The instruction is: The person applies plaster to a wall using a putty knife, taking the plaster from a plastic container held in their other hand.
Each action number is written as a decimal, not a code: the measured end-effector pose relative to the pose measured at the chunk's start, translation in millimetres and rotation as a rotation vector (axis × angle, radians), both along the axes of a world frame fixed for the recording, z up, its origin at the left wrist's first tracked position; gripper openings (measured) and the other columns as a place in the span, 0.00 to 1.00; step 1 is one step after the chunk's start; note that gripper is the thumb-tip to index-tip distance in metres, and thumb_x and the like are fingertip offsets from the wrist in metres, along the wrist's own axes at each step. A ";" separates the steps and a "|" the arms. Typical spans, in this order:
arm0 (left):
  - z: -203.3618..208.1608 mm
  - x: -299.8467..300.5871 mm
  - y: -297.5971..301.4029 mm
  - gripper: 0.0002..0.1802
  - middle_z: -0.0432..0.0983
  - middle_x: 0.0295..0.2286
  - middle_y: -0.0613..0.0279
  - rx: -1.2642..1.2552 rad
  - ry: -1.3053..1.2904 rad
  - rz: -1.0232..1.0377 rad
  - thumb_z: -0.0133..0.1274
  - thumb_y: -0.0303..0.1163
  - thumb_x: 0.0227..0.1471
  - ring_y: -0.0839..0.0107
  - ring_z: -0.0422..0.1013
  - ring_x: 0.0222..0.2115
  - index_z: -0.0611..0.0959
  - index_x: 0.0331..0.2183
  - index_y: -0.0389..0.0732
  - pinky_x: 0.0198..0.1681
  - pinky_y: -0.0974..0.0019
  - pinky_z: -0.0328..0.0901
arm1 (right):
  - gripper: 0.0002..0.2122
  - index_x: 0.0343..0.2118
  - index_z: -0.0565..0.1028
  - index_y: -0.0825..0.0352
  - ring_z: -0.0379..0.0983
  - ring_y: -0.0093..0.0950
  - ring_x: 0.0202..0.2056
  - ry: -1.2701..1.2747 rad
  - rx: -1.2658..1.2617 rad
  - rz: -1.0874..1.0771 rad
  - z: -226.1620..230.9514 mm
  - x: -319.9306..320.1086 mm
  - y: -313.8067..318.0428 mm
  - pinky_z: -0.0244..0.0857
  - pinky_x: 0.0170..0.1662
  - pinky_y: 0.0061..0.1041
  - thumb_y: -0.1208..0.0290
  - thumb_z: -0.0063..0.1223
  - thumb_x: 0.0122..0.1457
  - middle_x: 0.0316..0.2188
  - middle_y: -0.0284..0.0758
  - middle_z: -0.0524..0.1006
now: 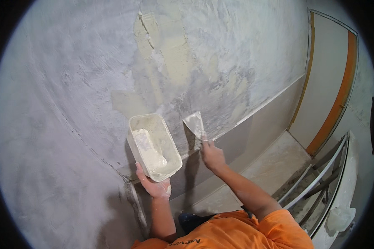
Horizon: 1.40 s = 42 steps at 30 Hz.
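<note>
My left hand (157,186) is closed under and against the near end of a white plastic tub (175,159), holding it tilted so its inside shows. Pale cream plaster (148,149) lies in the tub's bottom and smears its walls. In my right hand (213,156) is a putty knife (195,124), gripped by its handle, with the wide blade pointing up and coated in pale filler. The blade is close to the grey wall (220,50); whether it touches I cannot tell. Fresh cream patches (176,60) of plaster mark the wall above the tub.
Wall tiles (232,143) run below the plastered part, bordered by a thin ledge. To the right stands a pale door (326,62) with orange edging. Lower right is a metal-railed frame (336,166) with a crumpled whitish bag (340,218). A wall corner runs down at left.
</note>
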<state>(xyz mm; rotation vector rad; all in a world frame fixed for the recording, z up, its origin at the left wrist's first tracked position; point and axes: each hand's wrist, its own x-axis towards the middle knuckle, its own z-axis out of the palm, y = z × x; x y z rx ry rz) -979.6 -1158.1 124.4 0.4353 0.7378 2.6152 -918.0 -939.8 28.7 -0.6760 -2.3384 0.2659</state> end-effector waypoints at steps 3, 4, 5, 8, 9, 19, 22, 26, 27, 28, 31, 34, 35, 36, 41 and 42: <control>-1.6 -0.7 3.3 0.39 0.63 0.60 0.59 0.004 0.016 0.017 0.43 0.60 0.60 0.57 0.63 0.59 0.64 0.63 0.44 0.56 0.47 0.64 | 0.27 0.64 0.62 0.65 0.76 0.49 0.27 0.085 0.056 0.003 14.1 22.1 14.3 0.71 0.29 0.46 0.66 0.50 0.62 0.38 0.47 0.72; -3.6 -2.9 3.5 0.39 0.65 0.59 0.59 0.013 0.009 0.021 0.44 0.60 0.60 0.56 0.65 0.57 0.65 0.63 0.44 0.54 0.47 0.66 | 0.27 0.64 0.62 0.64 0.76 0.48 0.27 0.148 0.068 0.006 29.3 21.0 16.6 0.70 0.29 0.46 0.65 0.50 0.63 0.38 0.47 0.72; -6.1 -4.0 3.4 0.39 0.65 0.59 0.59 0.003 0.008 0.017 0.44 0.60 0.60 0.56 0.65 0.57 0.65 0.63 0.44 0.54 0.47 0.66 | 0.26 0.64 0.62 0.63 0.75 0.48 0.27 0.205 0.075 0.005 56.2 21.1 16.9 0.70 0.29 0.46 0.64 0.50 0.64 0.38 0.47 0.72; -13.0 -6.1 6.6 0.40 0.64 0.59 0.58 -0.036 -0.050 0.016 0.44 0.61 0.59 0.55 0.65 0.57 0.65 0.63 0.44 0.53 0.45 0.67 | 0.25 0.64 0.62 0.62 0.74 0.49 0.29 0.383 0.176 0.044 151.8 10.4 24.6 0.70 0.32 0.46 0.65 0.49 0.65 0.36 0.48 0.72; -15.5 -7.6 7.3 0.41 0.64 0.60 0.58 -0.046 -0.037 0.021 0.44 0.61 0.59 0.55 0.65 0.57 0.65 0.63 0.44 0.53 0.44 0.67 | 0.24 0.64 0.62 0.61 0.74 0.50 0.30 0.436 0.198 0.074 181.9 3.5 28.5 0.70 0.33 0.46 0.65 0.48 0.65 0.36 0.48 0.73; -18.9 -6.6 10.4 0.41 0.62 0.61 0.55 -0.102 -0.076 0.101 0.44 0.60 0.60 0.54 0.63 0.59 0.63 0.64 0.42 0.57 0.44 0.64 | 0.28 0.65 0.59 0.65 0.74 0.51 0.30 0.383 0.101 -0.019 196.7 -65.1 24.3 0.67 0.32 0.49 0.65 0.49 0.63 0.34 0.52 0.74; -9.5 -2.5 8.5 0.40 0.62 0.61 0.56 -0.114 -0.090 0.090 0.43 0.60 0.60 0.55 0.62 0.60 0.63 0.64 0.42 0.58 0.45 0.62 | 0.31 0.66 0.56 0.65 0.75 0.52 0.30 0.222 0.067 0.026 80.5 -47.6 18.2 0.69 0.32 0.49 0.64 0.51 0.62 0.37 0.51 0.73; -14.1 -9.2 4.1 0.40 0.62 0.61 0.56 -0.076 -0.068 0.061 0.43 0.59 0.60 0.55 0.62 0.60 0.63 0.64 0.42 0.58 0.45 0.63 | 0.30 0.65 0.59 0.66 0.74 0.52 0.29 0.065 -0.023 0.021 4.9 2.0 14.7 0.69 0.31 0.48 0.65 0.53 0.61 0.37 0.50 0.74; -13.9 -7.5 5.0 0.40 0.62 0.61 0.56 -0.081 -0.062 0.049 0.44 0.59 0.60 0.55 0.62 0.60 0.63 0.64 0.42 0.57 0.45 0.63 | 0.29 0.65 0.59 0.65 0.74 0.51 0.28 0.059 0.006 0.019 3.7 13.6 19.0 0.69 0.30 0.49 0.64 0.52 0.62 0.36 0.49 0.73; -13.5 -7.5 5.6 0.41 0.62 0.61 0.57 -0.087 -0.056 0.037 0.44 0.59 0.60 0.55 0.62 0.59 0.63 0.64 0.42 0.57 0.45 0.63 | 0.29 0.65 0.59 0.65 0.74 0.50 0.27 0.053 0.034 0.016 3.8 17.2 22.7 0.69 0.30 0.49 0.63 0.51 0.63 0.35 0.49 0.73; -21.8 -14.3 5.9 0.41 0.63 0.61 0.57 -0.057 0.002 0.022 0.45 0.60 0.59 0.55 0.62 0.59 0.64 0.63 0.42 0.57 0.45 0.62 | 0.27 0.64 0.61 0.65 0.73 0.49 0.26 0.255 0.135 0.001 53.0 18.0 33.3 0.68 0.29 0.49 0.64 0.51 0.64 0.35 0.48 0.74; -12.2 -6.8 5.0 0.41 0.60 0.61 0.57 -0.078 -0.037 -0.012 0.45 0.58 0.60 0.57 0.59 0.61 0.62 0.64 0.42 0.60 0.48 0.60 | 0.24 0.62 0.64 0.66 0.72 0.50 0.26 0.432 0.228 0.034 143.2 13.6 39.1 0.67 0.30 0.48 0.65 0.50 0.65 0.32 0.48 0.74; -14.9 -7.1 6.2 0.41 0.60 0.61 0.57 -0.073 -0.044 -0.022 0.45 0.58 0.60 0.57 0.59 0.61 0.62 0.64 0.42 0.60 0.48 0.60 | 0.22 0.61 0.65 0.67 0.72 0.51 0.27 0.465 0.246 0.052 171.3 10.9 44.5 0.66 0.31 0.48 0.66 0.49 0.65 0.31 0.49 0.74; -15.8 -7.3 6.8 0.40 0.62 0.61 0.57 -0.073 -0.046 -0.017 0.45 0.59 0.60 0.57 0.61 0.60 0.63 0.64 0.42 0.58 0.47 0.62 | 0.22 0.60 0.65 0.67 0.73 0.52 0.28 0.529 0.289 0.110 199.0 6.4 52.1 0.66 0.32 0.48 0.65 0.49 0.65 0.30 0.50 0.74; -16.2 -9.4 4.6 0.40 0.63 0.60 0.59 -0.073 -0.049 0.007 0.45 0.60 0.59 0.56 0.63 0.59 0.65 0.63 0.43 0.56 0.47 0.64 | 0.21 0.58 0.66 0.69 0.74 0.53 0.31 0.549 0.203 0.089 267.1 -16.4 51.9 0.66 0.33 0.49 0.64 0.48 0.66 0.30 0.51 0.75; -14.6 -7.0 5.2 0.40 0.64 0.60 0.59 -0.070 -0.043 -0.002 0.45 0.60 0.59 0.56 0.64 0.59 0.65 0.63 0.44 0.56 0.47 0.64 | 0.21 0.59 0.66 0.68 0.74 0.53 0.31 0.514 0.191 0.025 254.6 -24.9 54.7 0.67 0.33 0.49 0.63 0.47 0.66 0.30 0.51 0.75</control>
